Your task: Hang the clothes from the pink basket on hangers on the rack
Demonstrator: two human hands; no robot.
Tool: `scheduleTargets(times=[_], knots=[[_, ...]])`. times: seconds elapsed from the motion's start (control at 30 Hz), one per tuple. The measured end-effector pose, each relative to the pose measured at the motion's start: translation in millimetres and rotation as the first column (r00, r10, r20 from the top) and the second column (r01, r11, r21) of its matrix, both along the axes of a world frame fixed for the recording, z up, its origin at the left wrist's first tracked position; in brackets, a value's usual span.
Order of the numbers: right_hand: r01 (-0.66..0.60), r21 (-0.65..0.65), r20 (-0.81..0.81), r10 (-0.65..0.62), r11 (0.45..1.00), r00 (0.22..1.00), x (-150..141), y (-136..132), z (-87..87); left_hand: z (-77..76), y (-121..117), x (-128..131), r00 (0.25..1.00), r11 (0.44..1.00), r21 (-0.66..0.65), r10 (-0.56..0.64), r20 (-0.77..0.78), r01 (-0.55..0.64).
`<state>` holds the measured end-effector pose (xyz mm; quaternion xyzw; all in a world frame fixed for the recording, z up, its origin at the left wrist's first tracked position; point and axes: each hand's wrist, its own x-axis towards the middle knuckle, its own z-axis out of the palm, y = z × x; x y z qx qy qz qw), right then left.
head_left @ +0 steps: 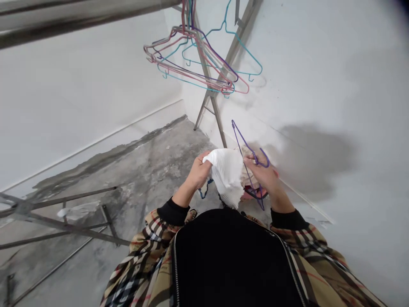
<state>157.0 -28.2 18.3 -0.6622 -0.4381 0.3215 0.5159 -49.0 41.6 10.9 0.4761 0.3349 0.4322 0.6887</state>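
Note:
My left hand [200, 169] pinches the upper left edge of a white ribbed cloth garment [226, 172], which hangs down in front of my body. A purple clothes hanger [244, 138] is in my right hand [263, 170], gripped near its hook, with the frame tilted steeply. The right fingertips also sit at the garment's right edge; whether they pinch it I cannot tell. Behind and below the right hand shows a pink basket [249, 194] with light beige cloth [245, 172] in it, partly hidden. A blue hanger [204, 189] shows under the left wrist.
Several pink, teal and purple hangers [198, 59] hang from a metal rail [86, 19] overhead. Crossed metal rack legs [211, 91] stand in the wall corner. More rack bars [60, 221] lie at lower left over the concrete floor [140, 170]. A white wall [361, 170] rises close on the right.

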Motion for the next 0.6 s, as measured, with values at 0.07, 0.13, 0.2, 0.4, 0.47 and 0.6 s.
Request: scheduleTargets(times=[0.07,0.13,0.2,0.4,0.47,0.6], knots=[[-0.106,0.038,0.013,0.105,0.994,0.994,-16.1,-5.5,2.9,11.5,-2.8,-4.1,0.999,1.000,-0.008,-0.015,-0.031,0.015],[-0.256,0.074,-0.015,0.258,0.964,0.966,-34.5,-9.4,5.3,19.8,-6.8,-5.4,0.995,0.998,-0.013,-0.063,-0.082,0.062],[-0.352,0.097,-0.032,0.357,0.931,0.934,-50.8,-9.8,5.5,25.1,-10.9,-5.7,0.981,0.990,0.004,-0.143,-0.129,0.144],[-0.448,0.127,0.077,0.441,0.885,0.894,-69.5,-5.2,-1.0,19.2,-20.9,-29.6,0.981,0.980,0.051,-0.187,-0.049,0.190],[-0.449,0.127,0.030,0.449,0.884,0.893,-71.8,-8.2,-0.4,3.4,-28.4,-47.3,0.978,0.974,0.095,-0.199,-0.054,0.204],[-0.441,0.155,-0.035,0.451,0.884,0.892,-79.6,-17.4,5.0,-51.2,-54.3,-78.2,0.948,0.963,0.243,-0.038,-0.316,0.119]])
